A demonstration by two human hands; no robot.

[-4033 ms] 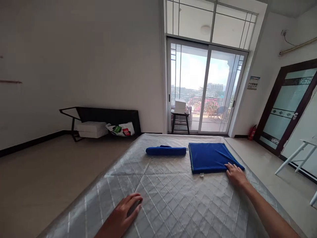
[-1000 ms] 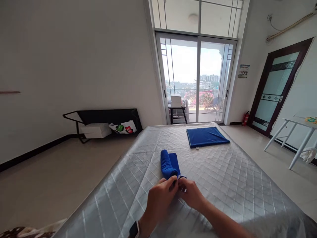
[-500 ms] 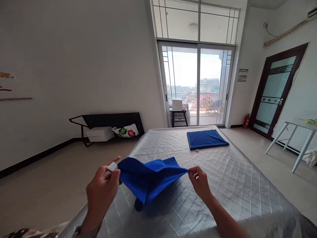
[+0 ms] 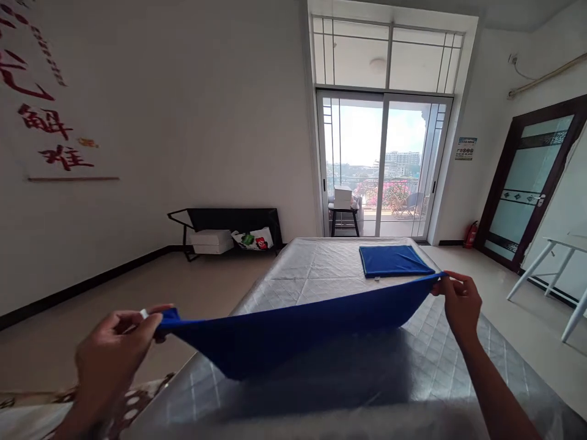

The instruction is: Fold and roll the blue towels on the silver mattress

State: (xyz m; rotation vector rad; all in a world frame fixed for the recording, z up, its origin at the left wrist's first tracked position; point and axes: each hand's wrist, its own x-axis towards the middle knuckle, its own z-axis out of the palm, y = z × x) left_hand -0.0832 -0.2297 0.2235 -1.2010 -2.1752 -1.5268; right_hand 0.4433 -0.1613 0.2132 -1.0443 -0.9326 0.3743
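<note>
A blue cloth (image 4: 298,327) is stretched between my two hands above the silver quilted cover (image 4: 463,360). Its top edge runs nearly straight and rises to the right, while the rest hangs down. My left hand (image 4: 114,348) pinches the left corner, where a small white tag shows at the fingers. The right corner is pinched by my right hand (image 4: 461,302), held higher. Beyond the stretched cloth lies a folded blue cloth (image 4: 394,261), flat on the cover, with a small white tag at its near edge.
A black bench (image 4: 233,220) by the wall has white boxes (image 4: 211,241) and a printed bag (image 4: 253,239) under it. A sliding glass door (image 4: 383,165) stands at the back. To the right are a fire extinguisher (image 4: 471,235), a dark-framed door (image 4: 527,189) and a pale table (image 4: 562,244).
My hands have moved wide apart, and the bunched cloth is now pulled out into a long taut edge. The camera view has turned a little to the left.
</note>
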